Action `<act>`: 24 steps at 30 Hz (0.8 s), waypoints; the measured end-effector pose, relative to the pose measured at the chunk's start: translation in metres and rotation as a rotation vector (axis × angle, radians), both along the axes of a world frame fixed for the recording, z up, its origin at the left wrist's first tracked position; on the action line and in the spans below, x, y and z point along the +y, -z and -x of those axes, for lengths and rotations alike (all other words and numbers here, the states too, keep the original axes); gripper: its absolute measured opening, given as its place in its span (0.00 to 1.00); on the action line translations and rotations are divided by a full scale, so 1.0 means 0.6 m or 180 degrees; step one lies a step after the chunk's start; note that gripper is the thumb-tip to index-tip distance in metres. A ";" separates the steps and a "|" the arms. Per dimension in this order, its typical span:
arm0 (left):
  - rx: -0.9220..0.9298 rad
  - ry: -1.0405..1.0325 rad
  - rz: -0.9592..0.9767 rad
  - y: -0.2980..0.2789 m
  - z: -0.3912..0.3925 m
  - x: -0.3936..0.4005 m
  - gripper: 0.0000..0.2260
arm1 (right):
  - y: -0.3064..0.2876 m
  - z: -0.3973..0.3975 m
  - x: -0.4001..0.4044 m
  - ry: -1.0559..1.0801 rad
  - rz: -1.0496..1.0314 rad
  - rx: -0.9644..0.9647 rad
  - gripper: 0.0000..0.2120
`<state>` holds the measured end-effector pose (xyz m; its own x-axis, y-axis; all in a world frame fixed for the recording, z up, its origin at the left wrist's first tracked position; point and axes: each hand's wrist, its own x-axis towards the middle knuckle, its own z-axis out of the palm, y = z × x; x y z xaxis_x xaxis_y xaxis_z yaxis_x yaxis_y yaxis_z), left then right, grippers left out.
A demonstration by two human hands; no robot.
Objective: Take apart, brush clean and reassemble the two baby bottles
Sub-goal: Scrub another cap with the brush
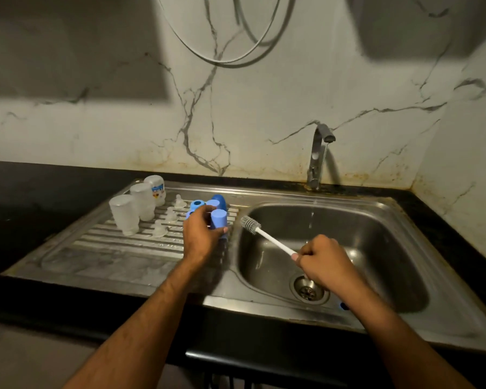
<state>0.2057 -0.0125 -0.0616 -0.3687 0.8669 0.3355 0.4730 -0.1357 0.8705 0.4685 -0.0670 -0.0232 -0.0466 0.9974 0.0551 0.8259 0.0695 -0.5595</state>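
Note:
Three clear bottle bodies [125, 214] stand upside down at the left of the steel drainboard [118, 248]. Clear teats [160, 229] sit beside them. Blue caps and a blue screw ring [197, 204] cluster at the drainboard's right end. My left hand [202, 237] grips a blue cap [218, 219] there, its base on or just above the drainboard. My right hand [321, 261] holds the white handle of a bottle brush over the sink basin [376, 248]. The brush's bristle head [250, 224] points up-left, toward the blue cap.
The tap [319, 155] at the back runs a thin stream into the basin. The drain [309, 290] lies at the basin's front. A small blue piece [343, 306] rests on the sink's front rim. Black countertop surrounds the sink, and a marble wall stands behind.

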 end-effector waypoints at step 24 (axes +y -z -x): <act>0.0351 -0.0130 0.0298 0.021 0.062 0.012 0.22 | -0.002 0.065 0.010 -0.0159 0.0029 -0.0126 0.15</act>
